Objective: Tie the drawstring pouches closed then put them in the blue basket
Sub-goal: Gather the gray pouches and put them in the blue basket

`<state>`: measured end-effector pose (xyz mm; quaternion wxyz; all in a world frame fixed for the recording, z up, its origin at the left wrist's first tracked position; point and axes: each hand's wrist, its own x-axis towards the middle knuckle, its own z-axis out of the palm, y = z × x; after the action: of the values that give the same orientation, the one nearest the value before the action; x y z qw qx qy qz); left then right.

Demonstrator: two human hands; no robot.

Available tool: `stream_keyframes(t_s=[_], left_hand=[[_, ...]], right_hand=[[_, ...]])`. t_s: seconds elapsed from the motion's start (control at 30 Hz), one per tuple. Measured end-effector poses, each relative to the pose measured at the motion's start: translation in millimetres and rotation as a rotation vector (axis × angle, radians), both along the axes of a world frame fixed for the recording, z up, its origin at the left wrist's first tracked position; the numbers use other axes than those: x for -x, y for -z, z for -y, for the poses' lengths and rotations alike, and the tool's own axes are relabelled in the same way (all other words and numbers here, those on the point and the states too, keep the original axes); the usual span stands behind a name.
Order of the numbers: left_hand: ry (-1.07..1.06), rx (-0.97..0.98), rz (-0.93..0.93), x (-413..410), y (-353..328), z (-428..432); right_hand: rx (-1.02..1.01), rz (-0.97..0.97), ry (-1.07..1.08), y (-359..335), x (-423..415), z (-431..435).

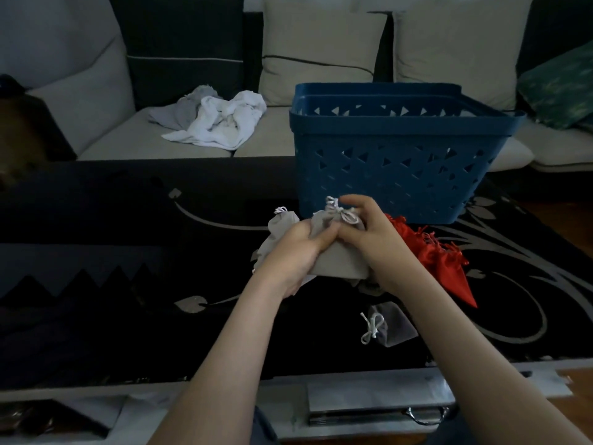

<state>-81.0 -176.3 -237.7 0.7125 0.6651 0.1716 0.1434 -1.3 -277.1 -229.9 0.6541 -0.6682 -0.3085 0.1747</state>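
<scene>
I see the left hand [296, 252] with its fingers curled round the body of a grey pouch [341, 263], held just above the dark table [128, 252]. The right hand [369, 239] pinches the white drawstring [348, 216] at the pouch's gathered neck, forefinger raised. The blue basket [401, 162] stands just behind the hands. I cannot tell whether anything lies in it. Red pouches [433, 255] lie to the right, beside the basket. Another grey pouch [390, 327] lies nearer me.

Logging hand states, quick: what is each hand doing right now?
Left hand: grips the grey drawstring pouch by its body.
Right hand: pinches that pouch's white drawstring at the neck.
</scene>
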Motion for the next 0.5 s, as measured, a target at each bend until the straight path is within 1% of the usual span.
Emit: stream_keyframes(t_s=[0.1, 0.13, 0.17, 0.2, 0.23, 0.3, 0.33, 0.37, 0.43, 0.5], left_hand=[[-0.149, 0.045, 0.082, 4.5, -6.3, -11.1], [-0.216, 0.075, 0.084, 6.0, -9.5, -15.6], [-0.288, 0.099, 0.076, 7.5, -9.7, -20.8], [-0.349, 0.113, 0.062, 9.4, -9.8, -23.8], [-0.402, 0.120, 0.035, 11.6, -9.0, -26.2], [-0.457, 0.121, 0.004, 15.3, -8.4, -28.4], [-0.469, 0.120, 0.000, 17.5, -8.5, -29.8], [-0.484, 0.121, 0.000, 20.8, -9.2, -31.8], [-0.524, 0.142, 0.023, 26.2, -10.3, -39.2], [-0.575, 0.168, 0.056, 31.5, -10.6, -48.2]], right_hand=[[-0.197, -0.187, 0.029, -6.6, -0.2, -1.3], [-0.194, -0.201, 0.054, -6.9, -0.8, -4.1], [-0.143, -0.181, 0.063, -5.8, 0.7, -7.8], [-0.072, -0.132, 0.040, -2.5, 3.4, -11.5], [0.025, -0.018, -0.011, 3.3, 6.4, -14.8], [0.219, 0.273, -0.127, 12.4, 14.7, -20.3], [0.272, 0.367, -0.169, 14.0, 18.5, -21.9], [0.276, 0.402, -0.209, 13.7, 22.3, -22.9], [0.234, 0.402, -0.256, 14.6, 22.9, -26.2], [0.278, 0.407, -0.232, 18.0, 25.7, -30.8]])
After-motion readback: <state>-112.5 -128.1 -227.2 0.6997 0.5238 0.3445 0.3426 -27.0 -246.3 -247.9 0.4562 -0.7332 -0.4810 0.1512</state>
